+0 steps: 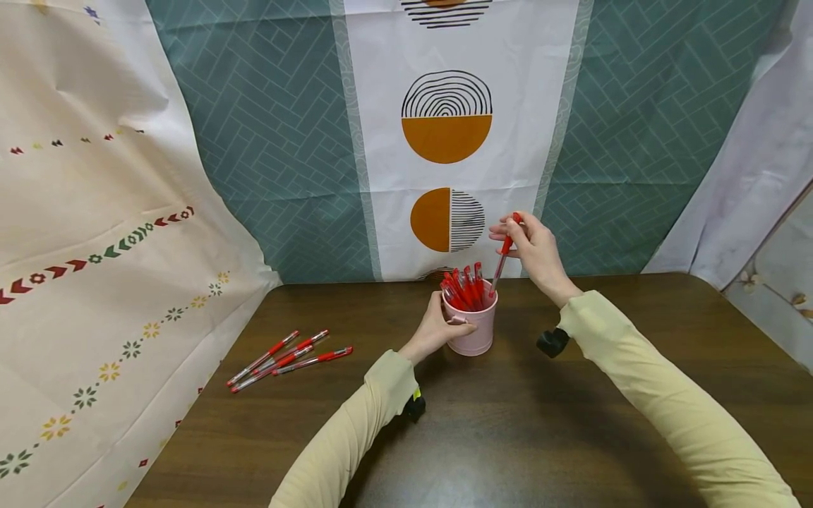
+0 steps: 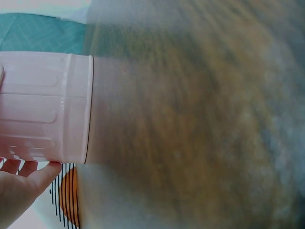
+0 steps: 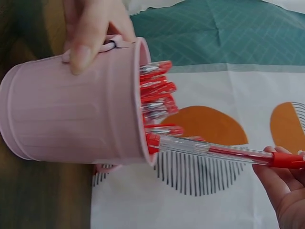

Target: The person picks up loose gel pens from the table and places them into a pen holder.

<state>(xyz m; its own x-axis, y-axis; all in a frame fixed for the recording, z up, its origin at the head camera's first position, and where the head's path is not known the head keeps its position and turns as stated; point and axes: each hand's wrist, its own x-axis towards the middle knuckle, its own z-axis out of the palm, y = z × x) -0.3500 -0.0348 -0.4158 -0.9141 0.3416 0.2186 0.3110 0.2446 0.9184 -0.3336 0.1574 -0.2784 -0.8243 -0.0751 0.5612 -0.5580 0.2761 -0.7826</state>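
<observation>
A: Where does the pink bucket [image 1: 473, 335] stand?

B: Upright on the far part of the table [image 1: 483, 437], near its middle, with a bunch of red pens [image 1: 462, 291] leaning inside, ends above the rim.

A: And the left hand [image 1: 433, 330]?

B: It grips the bucket from the left; the thumb presses the near side by the handle [image 3: 110, 44], and the other fingers lie around the far side.

A: What about the right hand [image 1: 538, 255]?

B: Its fingers pinch the upper part of a single red pen [image 1: 501, 262], above and to the right of the bucket. That pen slants, its lower end at the right side of the bucket's mouth.

A: Anything else on the table?

B: Four loose pens [image 1: 288, 362] lie close together on the left, well apart from the bucket. Beyond the far edge hangs a printed cloth [image 1: 381, 85] with orange half-circles and black lines.
</observation>
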